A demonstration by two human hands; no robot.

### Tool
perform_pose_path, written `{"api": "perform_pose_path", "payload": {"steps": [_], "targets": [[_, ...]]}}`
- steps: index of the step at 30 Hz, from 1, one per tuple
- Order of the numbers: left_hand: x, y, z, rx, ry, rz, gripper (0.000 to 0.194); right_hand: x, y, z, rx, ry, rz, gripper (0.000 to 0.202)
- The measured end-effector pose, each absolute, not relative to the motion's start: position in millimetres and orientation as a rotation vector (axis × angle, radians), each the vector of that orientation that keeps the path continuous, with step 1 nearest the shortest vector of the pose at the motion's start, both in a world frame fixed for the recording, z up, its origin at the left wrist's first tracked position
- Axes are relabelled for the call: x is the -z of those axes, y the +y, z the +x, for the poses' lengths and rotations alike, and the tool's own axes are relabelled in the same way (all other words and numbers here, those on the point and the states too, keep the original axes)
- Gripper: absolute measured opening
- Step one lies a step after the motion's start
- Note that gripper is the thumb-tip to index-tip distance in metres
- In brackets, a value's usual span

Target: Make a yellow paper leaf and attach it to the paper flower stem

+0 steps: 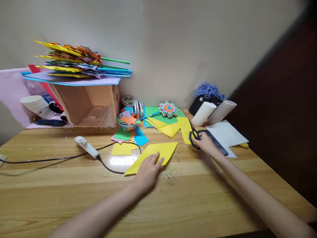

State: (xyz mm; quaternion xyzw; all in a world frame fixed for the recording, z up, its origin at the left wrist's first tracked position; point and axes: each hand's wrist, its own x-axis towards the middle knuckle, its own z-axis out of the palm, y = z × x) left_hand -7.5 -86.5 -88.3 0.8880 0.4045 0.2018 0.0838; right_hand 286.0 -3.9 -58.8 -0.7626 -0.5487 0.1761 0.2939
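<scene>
My left hand (148, 172) lies on a yellow sheet of paper (151, 151) on the table, its fingers apart and resting on the sheet. Black-handled scissors (194, 134) are gripped in my right hand (206, 144) by their handle loops, with the blades pointing away from me. Beneath the blades lies a yellow paper strip (185, 129). Just left of it is a folded yellow paper piece (165, 127), partly over a green sheet (155, 112). A layered paper flower (168, 109) on a blue stem rests on the green sheet.
A white glue gun (86, 146) with a black cord lies left. Behind it, a pink box (91, 102) carries stacked paper flowers (71, 61). Paper scraps fill a bowl (127, 126). White rolls (203, 113), blue yarn (208, 90) and a dark tablet-like slab (216, 142) sit right.
</scene>
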Motion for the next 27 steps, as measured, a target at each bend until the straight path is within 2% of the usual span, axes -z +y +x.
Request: {"api": "perform_pose_path", "payload": {"steps": [2,9,16,22,27], "targets": [[86.3,-86.3,-7.6,-0.607,1.177,2.655,0.038,58.4,-24.3,288.1,-0.502,-1.494,-1.991,0.031],[71.1,-86.6,-13.5,-0.596,0.925,2.801,0.034,55.2,-61.6,267.6,-1.038,-1.357,-1.730,0.042],[67.5,-94.0,-15.8,-0.887,1.210,2.730,0.033,63.8,-47.9,252.9,-1.170,-1.609,-1.625,0.038],[61.2,-92.2,-5.3,-1.361,1.296,2.211,0.022,62.4,-55.3,236.6,-1.532,-1.489,-1.488,0.041],[66.7,-84.4,-0.7,-1.478,1.408,1.620,0.017,53.0,-66.1,222.5,-1.545,-1.369,-1.422,0.045]]}}
